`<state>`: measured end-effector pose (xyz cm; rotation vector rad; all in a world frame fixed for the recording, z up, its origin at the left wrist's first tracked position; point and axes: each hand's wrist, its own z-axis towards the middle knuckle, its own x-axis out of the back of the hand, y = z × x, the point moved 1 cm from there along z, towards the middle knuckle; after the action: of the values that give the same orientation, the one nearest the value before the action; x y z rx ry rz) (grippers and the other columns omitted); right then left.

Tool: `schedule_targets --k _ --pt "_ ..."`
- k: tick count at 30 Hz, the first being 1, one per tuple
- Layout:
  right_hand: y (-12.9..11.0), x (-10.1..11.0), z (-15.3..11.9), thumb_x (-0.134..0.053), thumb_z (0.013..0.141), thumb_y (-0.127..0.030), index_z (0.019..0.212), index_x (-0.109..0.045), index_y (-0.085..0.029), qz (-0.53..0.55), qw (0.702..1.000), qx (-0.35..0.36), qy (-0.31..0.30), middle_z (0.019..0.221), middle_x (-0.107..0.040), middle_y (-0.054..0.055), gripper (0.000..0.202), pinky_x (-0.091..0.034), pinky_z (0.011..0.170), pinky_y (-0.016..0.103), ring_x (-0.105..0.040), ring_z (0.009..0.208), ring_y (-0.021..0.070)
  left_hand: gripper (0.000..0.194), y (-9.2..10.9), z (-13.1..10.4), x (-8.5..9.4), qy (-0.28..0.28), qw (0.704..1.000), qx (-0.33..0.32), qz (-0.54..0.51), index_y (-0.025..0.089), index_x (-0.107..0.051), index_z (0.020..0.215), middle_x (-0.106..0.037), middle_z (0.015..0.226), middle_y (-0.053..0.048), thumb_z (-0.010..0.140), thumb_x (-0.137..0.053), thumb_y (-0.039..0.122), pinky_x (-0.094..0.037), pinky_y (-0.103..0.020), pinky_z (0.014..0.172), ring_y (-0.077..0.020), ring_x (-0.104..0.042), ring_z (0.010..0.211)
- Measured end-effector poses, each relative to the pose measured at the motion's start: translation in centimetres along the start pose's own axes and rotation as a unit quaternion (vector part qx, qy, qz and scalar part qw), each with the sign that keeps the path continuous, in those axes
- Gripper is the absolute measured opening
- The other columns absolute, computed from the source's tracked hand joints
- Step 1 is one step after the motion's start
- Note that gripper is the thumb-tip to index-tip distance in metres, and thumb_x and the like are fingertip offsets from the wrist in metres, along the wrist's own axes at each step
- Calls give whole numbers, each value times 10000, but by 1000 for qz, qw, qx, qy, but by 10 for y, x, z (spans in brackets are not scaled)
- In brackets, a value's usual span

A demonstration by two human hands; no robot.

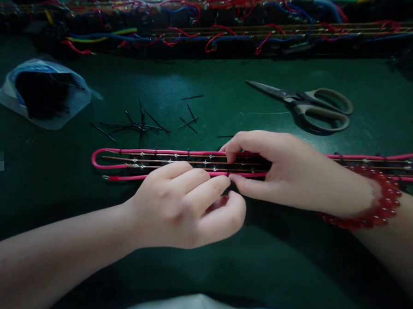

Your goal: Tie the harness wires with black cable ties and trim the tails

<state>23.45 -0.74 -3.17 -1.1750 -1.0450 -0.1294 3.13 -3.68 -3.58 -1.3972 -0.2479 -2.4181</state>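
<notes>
A long black strip assembly (165,159) with copper-coloured rods, solder joints and pink wire along both edges lies across the bench. Small black ties bind the wire to it at intervals. My right hand (279,169) is closed around the strip, its fingers over the far edge and thumb against the near pink wire. Beside that thumb, my left hand (191,203) is closed in a pinch at the near edge, by a black tie; what its fingertips hold is hidden. Loose black ties (141,125) are scattered just beyond the strip.
On the green bench (212,269), a clear plastic bag (82,105) full of thin black pieces sits at left. Scissors (293,99) lie partly open behind my right hand. More wired strips (186,35) with red and blue wires run along the back.
</notes>
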Motion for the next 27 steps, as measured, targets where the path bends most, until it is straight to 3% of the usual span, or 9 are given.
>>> schedule_targets --k 15,27 --pt "3 2 2 -640 810 -184 847 -643 -225 53 998 13 -22 861 -694 1 56 -465 632 299 -619 760 175 100 -3 -3 -1 0 1000 -20 9 134 -683 990 -764 879 -41 914 -619 126 -480 -286 578 -150 -689 684" --pt "2 3 1 -645 806 -194 805 -551 -240 35 999 5 -4 773 -631 -25 105 -437 570 293 -562 667 149 113 -1 -2 -1 14 999 -41 11 95 -685 953 -738 789 -34 935 -578 125 -448 -281 504 -133 -645 621"
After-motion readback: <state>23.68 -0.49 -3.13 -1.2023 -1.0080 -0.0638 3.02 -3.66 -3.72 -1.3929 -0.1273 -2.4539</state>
